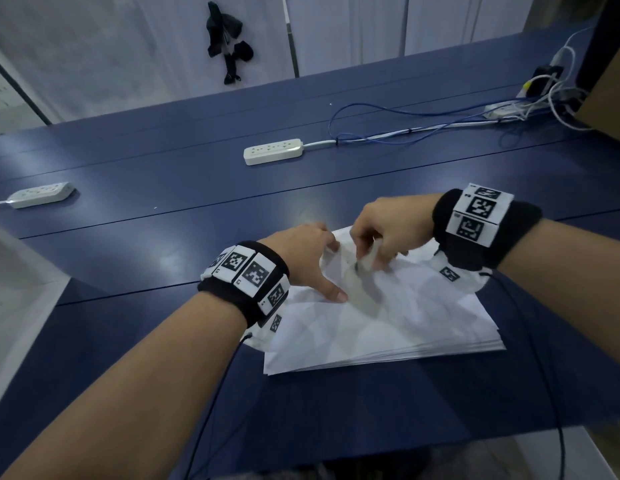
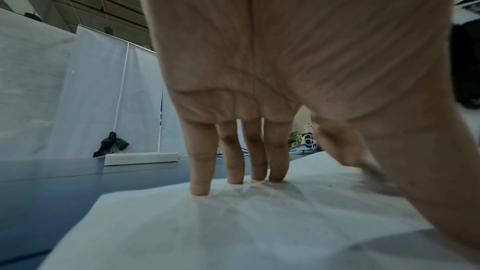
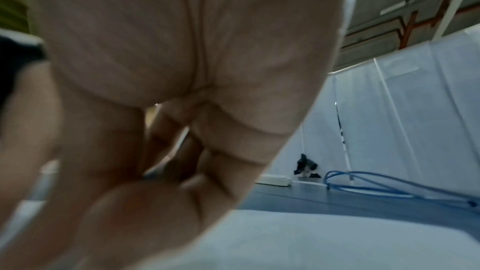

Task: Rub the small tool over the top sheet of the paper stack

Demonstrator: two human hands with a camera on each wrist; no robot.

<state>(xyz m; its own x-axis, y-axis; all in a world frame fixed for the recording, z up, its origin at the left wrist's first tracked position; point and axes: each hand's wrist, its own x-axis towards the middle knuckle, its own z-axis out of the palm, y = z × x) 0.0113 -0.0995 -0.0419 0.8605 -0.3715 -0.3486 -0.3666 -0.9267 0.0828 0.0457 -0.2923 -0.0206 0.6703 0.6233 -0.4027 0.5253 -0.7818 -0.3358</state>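
A stack of white paper (image 1: 388, 327) lay on the dark blue desk (image 1: 163, 237), close to its near edge and slightly askew, so that the sheet edges fanned out along the near side. The top sheet looked creased, with faint fold lines crossing it, and no print or writing on it could be made out.

The left hand (image 1: 303, 261) rested on the far left part of the stack with its fingers (image 2: 200, 174) straight and spread, the tips pressing down on the top sheet and the thumb stretched out to the side. The right hand (image 1: 388, 230) was beside it, just to the right, its fingers curled round a pen (image 1: 365, 259) whose dark tip touched the paper (the pen was blurred in every view, so its make and colour were hard to tell). The two hands were close together without touching.

Both wrists wore black bands carrying white tiles with square black-and-white code patterns; no readable words showed on them, and thin black wires ran back from the bands.

Farther off on the desk lay a white power strip (image 1: 273, 151) with a blue cable (image 1: 371, 133) looped beside it, and a second white power strip (image 1: 42, 194) sat well to the left.
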